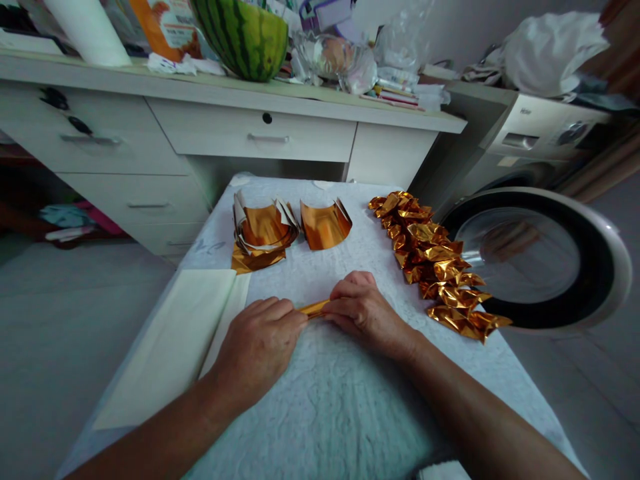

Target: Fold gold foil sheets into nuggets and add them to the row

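A narrow gold foil strip [314, 309] spans the gap between my two hands, over the middle of the cloth-covered table [320, 407]. Its left end is gripped in my left hand [263, 340], fingers curled round it. My right hand [367, 310] pinches the other end. Beyond them lie a stack of curled gold sheets [263, 227] with pale backs and a smaller curled gold sheet [325, 225]. Several folded gold foil pieces [440, 260] overlap in a row along the right side. Pale paper sheets [155, 347] lie flat at the left, beside my left forearm.
Behind the table stands a white desk [260, 127] with drawers, holding a cut watermelon [240, 37], a white roll [87, 30] and plastic bags. At the right, a washing machine's open round door [535, 257] reaches close to the table's edge.
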`<action>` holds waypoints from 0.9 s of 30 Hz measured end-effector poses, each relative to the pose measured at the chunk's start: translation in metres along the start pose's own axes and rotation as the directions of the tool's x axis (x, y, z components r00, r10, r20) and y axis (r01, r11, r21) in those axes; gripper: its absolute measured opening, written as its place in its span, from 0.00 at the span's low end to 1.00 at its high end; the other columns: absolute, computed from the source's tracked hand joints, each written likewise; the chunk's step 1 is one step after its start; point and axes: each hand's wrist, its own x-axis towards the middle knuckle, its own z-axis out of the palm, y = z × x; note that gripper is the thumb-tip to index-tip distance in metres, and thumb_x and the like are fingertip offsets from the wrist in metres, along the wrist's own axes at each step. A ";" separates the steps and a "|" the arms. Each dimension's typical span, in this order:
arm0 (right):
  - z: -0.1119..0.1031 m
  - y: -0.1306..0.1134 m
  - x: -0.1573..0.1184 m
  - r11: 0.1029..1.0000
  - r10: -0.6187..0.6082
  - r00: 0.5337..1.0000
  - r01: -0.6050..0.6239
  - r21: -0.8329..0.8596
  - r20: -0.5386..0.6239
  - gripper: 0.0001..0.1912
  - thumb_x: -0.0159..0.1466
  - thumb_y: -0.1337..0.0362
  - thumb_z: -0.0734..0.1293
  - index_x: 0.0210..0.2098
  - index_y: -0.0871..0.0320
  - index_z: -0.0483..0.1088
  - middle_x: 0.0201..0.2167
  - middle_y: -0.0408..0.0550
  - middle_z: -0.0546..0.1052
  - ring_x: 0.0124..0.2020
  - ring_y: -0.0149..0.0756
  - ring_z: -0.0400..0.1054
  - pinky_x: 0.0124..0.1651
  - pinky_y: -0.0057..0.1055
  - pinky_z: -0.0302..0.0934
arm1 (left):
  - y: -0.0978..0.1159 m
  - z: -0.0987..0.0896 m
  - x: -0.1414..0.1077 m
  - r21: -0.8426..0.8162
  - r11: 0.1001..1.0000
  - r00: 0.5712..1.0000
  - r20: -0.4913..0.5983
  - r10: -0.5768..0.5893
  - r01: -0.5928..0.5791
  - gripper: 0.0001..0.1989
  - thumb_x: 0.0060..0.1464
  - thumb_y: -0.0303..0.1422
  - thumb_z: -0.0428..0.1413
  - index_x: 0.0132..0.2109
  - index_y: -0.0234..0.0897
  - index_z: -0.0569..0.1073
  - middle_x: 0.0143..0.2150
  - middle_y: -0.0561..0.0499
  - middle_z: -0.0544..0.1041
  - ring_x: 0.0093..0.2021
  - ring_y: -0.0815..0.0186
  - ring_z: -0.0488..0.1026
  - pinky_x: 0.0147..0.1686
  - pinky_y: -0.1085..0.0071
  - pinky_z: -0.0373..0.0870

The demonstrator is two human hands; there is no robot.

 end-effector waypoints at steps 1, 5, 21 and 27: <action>-0.003 0.005 -0.001 1.000 0.003 1.000 -0.003 -0.004 -0.012 0.10 0.68 0.60 0.64 0.37 0.53 0.78 0.33 0.47 0.76 0.39 0.37 0.62 0.45 0.39 0.47 | -0.002 -0.001 -0.001 -0.021 1.000 1.000 -0.002 -0.016 0.016 0.13 0.63 0.28 0.48 0.32 0.37 0.74 0.26 0.52 0.70 0.30 0.64 0.68 0.32 0.67 0.65; -0.015 0.021 -0.006 0.999 0.046 0.997 -0.045 0.017 -0.068 0.10 0.68 0.60 0.65 0.37 0.54 0.78 0.33 0.48 0.76 0.38 0.38 0.63 0.45 0.39 0.51 | -0.006 -0.003 -0.002 -0.149 0.985 0.996 -0.003 -0.089 0.088 0.13 0.64 0.30 0.47 0.34 0.37 0.74 0.29 0.52 0.71 0.33 0.65 0.70 0.34 0.68 0.65; -0.017 0.005 -0.006 0.828 0.334 0.915 -0.172 0.533 -0.224 0.07 0.63 0.62 0.68 0.33 0.56 0.66 0.34 0.44 0.69 0.37 0.33 0.65 0.44 0.31 0.59 | -0.002 -0.004 0.000 -0.370 0.914 0.966 -0.123 -0.226 0.167 0.07 0.63 0.32 0.51 0.40 0.38 0.73 0.37 0.52 0.75 0.36 0.67 0.74 0.37 0.72 0.70; -0.022 0.000 -0.006 0.724 0.377 0.916 -0.197 0.661 -0.140 0.09 0.65 0.57 0.66 0.35 0.57 0.69 0.31 0.43 0.71 0.35 0.32 0.65 0.41 0.29 0.59 | -0.004 -0.001 0.000 -0.277 0.958 0.968 -0.213 -0.132 0.070 0.09 0.62 0.28 0.51 0.47 0.37 0.73 0.42 0.50 0.76 0.41 0.67 0.76 0.41 0.72 0.73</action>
